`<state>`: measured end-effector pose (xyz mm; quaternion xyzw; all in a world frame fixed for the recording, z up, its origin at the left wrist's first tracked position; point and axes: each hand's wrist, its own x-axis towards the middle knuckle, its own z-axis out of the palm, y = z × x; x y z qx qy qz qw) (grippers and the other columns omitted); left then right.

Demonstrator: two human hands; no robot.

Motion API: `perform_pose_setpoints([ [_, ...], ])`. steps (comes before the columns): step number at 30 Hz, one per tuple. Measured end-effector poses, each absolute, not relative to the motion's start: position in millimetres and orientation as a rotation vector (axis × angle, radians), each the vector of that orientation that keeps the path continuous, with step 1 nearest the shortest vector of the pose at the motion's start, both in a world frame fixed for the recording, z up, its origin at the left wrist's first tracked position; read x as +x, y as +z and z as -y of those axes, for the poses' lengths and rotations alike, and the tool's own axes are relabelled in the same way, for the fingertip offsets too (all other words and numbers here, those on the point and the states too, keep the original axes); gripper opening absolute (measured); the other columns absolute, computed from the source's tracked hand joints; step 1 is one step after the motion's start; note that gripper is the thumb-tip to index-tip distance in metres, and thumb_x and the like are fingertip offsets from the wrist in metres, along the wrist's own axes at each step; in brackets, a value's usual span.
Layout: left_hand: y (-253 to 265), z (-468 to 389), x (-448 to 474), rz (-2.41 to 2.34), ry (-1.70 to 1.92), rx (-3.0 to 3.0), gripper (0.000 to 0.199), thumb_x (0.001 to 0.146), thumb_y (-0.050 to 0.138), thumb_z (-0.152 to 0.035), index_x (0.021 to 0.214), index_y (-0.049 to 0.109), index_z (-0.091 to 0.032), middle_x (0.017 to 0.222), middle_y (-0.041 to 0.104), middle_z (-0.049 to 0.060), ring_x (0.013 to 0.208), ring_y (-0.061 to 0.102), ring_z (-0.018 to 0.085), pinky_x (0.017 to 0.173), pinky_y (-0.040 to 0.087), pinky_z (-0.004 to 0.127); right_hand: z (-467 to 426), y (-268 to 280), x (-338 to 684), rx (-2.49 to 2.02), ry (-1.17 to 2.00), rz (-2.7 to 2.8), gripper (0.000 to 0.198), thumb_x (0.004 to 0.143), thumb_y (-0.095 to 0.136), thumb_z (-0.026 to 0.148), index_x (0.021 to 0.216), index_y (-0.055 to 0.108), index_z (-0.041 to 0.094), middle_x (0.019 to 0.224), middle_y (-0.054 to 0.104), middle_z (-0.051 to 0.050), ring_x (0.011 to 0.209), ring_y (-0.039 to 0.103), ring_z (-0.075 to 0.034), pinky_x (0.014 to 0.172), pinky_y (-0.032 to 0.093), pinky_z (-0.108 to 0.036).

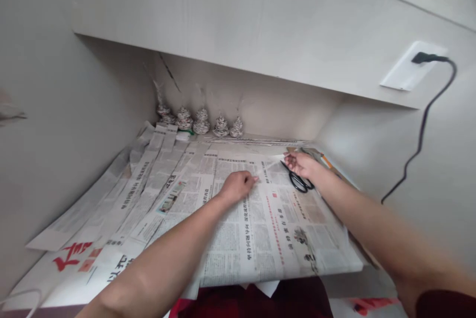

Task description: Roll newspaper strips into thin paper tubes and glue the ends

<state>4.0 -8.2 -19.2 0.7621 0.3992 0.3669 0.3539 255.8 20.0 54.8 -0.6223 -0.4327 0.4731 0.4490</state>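
Observation:
My left hand (238,187) is closed just above the newspaper sheet (230,248), thumb tip pointing right; whether its fingers hold anything is hidden. To the right, my right hand (298,164) has its fingertips pinched together beside a thin pale strip (275,158). What is in that pinch is too small to make out. Black-handled scissors (298,183) are right against the near side of this hand, with blades pointing to the far left. Whether they rest on the paper or hang from the fingers cannot be told.
Cut newspaper strips (137,184) lie overlapping on the left. Several small coiled paper figures (202,122) stand along the back wall, beside thin rolled paper sticks (260,141). A low overhang (223,25) covers the back, and a black cord (422,129) hangs at the right.

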Motion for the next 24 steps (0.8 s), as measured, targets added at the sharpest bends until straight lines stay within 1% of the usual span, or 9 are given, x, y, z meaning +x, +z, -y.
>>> perform_pose_setpoints([
  [3, -18.3, 10.9, 3.1, -1.049, 0.895, 2.102, 0.037, 0.082, 0.049, -0.045, 0.057, 0.052, -0.019, 0.055, 0.052, 0.000, 0.054, 0.044, 0.014, 0.055, 0.028, 0.025, -54.7, 77.5, 236.9, -1.602, 1.179, 1.091, 0.027, 0.093, 0.040, 0.037, 0.084, 0.054, 0.015, 0.062, 0.059, -0.005, 0.048, 0.057, -0.013, 0.041, 0.043, -0.024],
  [5, -18.2, 11.2, 2.9, -1.066, 0.870, 2.130, 0.035, 0.083, 0.049, -0.045, 0.060, 0.056, -0.019, 0.057, 0.054, 0.001, 0.055, 0.045, 0.015, 0.055, 0.029, 0.026, -70.3, 86.7, 221.1, -1.638, 1.090, 1.192, 0.026, 0.091, 0.044, 0.037, 0.090, 0.057, 0.015, 0.065, 0.060, -0.004, 0.046, 0.056, -0.012, 0.040, 0.042, -0.023],
  [7, -18.6, 10.4, 3.2, -1.081, 0.859, 2.149, 0.033, 0.083, 0.050, -0.044, 0.064, 0.059, -0.019, 0.060, 0.057, 0.003, 0.057, 0.048, 0.016, 0.056, 0.030, 0.026, -75.3, 83.9, 203.0, -1.646, 1.026, 1.297, 0.021, 0.087, 0.053, 0.034, 0.090, 0.061, 0.015, 0.064, 0.060, -0.003, 0.043, 0.054, -0.010, 0.038, 0.039, -0.020],
  [11, -17.7, 4.2, 2.1, -1.150, 0.840, 2.152, 0.027, 0.083, 0.052, -0.039, 0.073, 0.064, -0.018, 0.069, 0.063, 0.005, 0.065, 0.054, 0.018, 0.060, 0.034, 0.026, -57.6, 44.6, 170.0, -1.589, 1.067, 1.389, 0.014, 0.076, 0.066, 0.027, 0.079, 0.066, 0.013, 0.065, 0.061, -0.003, 0.043, 0.054, -0.009, 0.036, 0.036, -0.018],
  [16, -9.0, -15.0, -20.0, -1.529, 0.789, 2.155, 0.020, 0.086, 0.047, -0.025, 0.090, 0.066, -0.020, 0.089, 0.066, 0.008, 0.084, 0.057, 0.021, 0.073, 0.038, 0.029, -27.0, -6.8, 158.0, -1.488, 1.025, 1.289, 0.031, 0.073, 0.064, 0.045, 0.073, 0.064, 0.014, 0.059, 0.057, -0.001, 0.044, 0.049, -0.008, 0.035, 0.032, -0.018],
  [18, -5.8, -24.8, -37.9, -1.744, 0.846, 2.179, 0.023, 0.084, 0.046, -0.017, 0.095, 0.066, -0.021, 0.098, 0.064, 0.009, 0.099, 0.052, 0.024, 0.081, 0.037, 0.033, -19.0, -16.2, 160.4, -1.449, 0.985, 1.235, 0.038, 0.073, 0.062, 0.052, 0.069, 0.060, 0.015, 0.057, 0.055, 0.000, 0.044, 0.048, -0.008, 0.036, 0.032, -0.019],
  [21, -4.2, -37.1, -67.2, -2.134, 0.971, 2.019, 0.027, 0.082, 0.053, -0.021, 0.107, 0.062, -0.019, 0.120, 0.054, 0.014, 0.113, 0.042, 0.032, 0.090, 0.032, 0.045, -10.5, -22.5, 163.8, -1.379, 0.939, 1.242, 0.043, 0.073, 0.059, 0.058, 0.068, 0.059, 0.016, 0.058, 0.055, 0.000, 0.046, 0.048, -0.009, 0.039, 0.034, -0.020],
  [22, -4.5, -40.0, -75.6, -2.189, 0.976, 1.969, 0.031, 0.081, 0.054, -0.023, 0.110, 0.060, -0.015, 0.122, 0.051, 0.019, 0.113, 0.041, 0.036, 0.089, 0.031, 0.049, -8.5, -23.6, 164.2, -1.367, 0.921, 1.264, 0.043, 0.073, 0.059, 0.059, 0.068, 0.059, 0.016, 0.058, 0.055, 0.000, 0.047, 0.048, -0.009, 0.039, 0.034, -0.020],
  [24, -6.2, -43.7, -87.7, -2.267, 0.961, 1.869, 0.033, 0.076, 0.061, -0.026, 0.104, 0.060, -0.008, 0.113, 0.053, 0.026, 0.109, 0.043, 0.042, 0.084, 0.032, 0.053, -5.9, -25.1, 164.2, -1.364, 0.885, 1.315, 0.043, 0.073, 0.059, 0.058, 0.068, 0.059, 0.016, 0.060, 0.057, -0.001, 0.048, 0.049, -0.010, 0.041, 0.036, -0.020],
])
